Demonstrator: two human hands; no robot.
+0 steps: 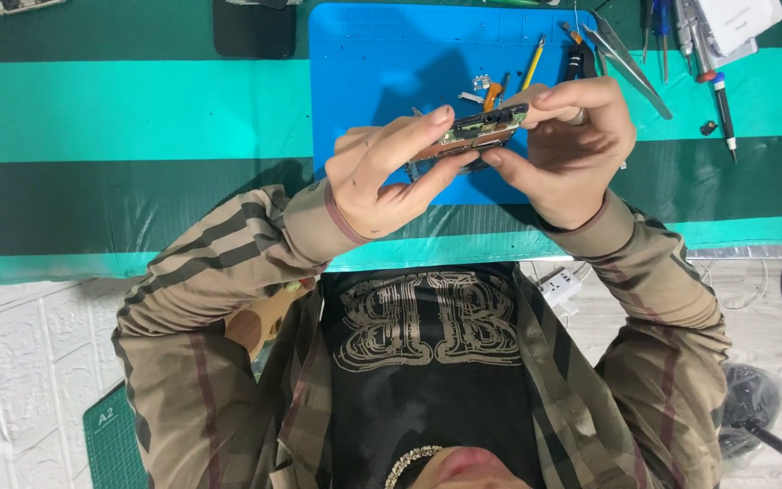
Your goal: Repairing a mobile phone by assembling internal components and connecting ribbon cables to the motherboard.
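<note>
My left hand [382, 172] and my right hand [572, 149] both grip a small opened phone [481, 131] with its circuit board and a black camera strip showing. I hold it edge-on, just above the near part of a blue work mat [373, 63]. My left thumb and forefinger pinch its left end. The fingers of my right hand wrap over the right end, and the thumb presses from below. Part of the phone is hidden behind my fingers.
Small loose parts [486, 86] and a yellow tool [533, 63] lie on the mat behind the phone. Metal tweezers [631, 63] and screwdrivers [721, 100] sit at the right, a black pad [253, 32] at the back left. A white power strip [561, 285] lies on the floor.
</note>
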